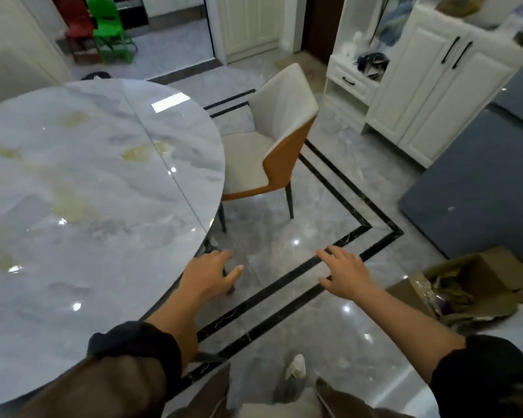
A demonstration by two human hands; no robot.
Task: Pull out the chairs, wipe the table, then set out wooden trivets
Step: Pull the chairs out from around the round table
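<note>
While both arms reach forward over it, the glossy grey marble floor (314, 336) fills most of the view, crossed by a pair of black stripes (284, 285) that turn a corner to the right of the hands. On the left stands the round, pale grey marble surface (88, 182), shiny with light spots, split by a thin seam and marked with yellowish smears across its top. Against the far right wall stands a white cabinet (420, 95) with black handles and an open shelf holding dark clutter, and a dark blue-grey block (465, 182) lies in front of it. At the far right edge of the surface is a chair (284, 131) with a cream seat, an orange outer shell and dark legs; its seat front is tucked just under the rim and its back faces the cabinet. An open cardboard box (480, 285) of crumpled packing lies on the floor at the right. Far back at the upper left, a green plastic chair (111, 28) stands just beside a red one (74, 22). Coming from a dark sleeve, the left hand (207, 274) hovers just beside the near rim of the surface, fingers spread and loose, holding nothing. Level with it and well apart, the right hand (344, 274) hovers over the stripes, fingers likewise released and empty. A small crumpled white scrap (296, 365) lies on the floor near the bottom edge.
</note>
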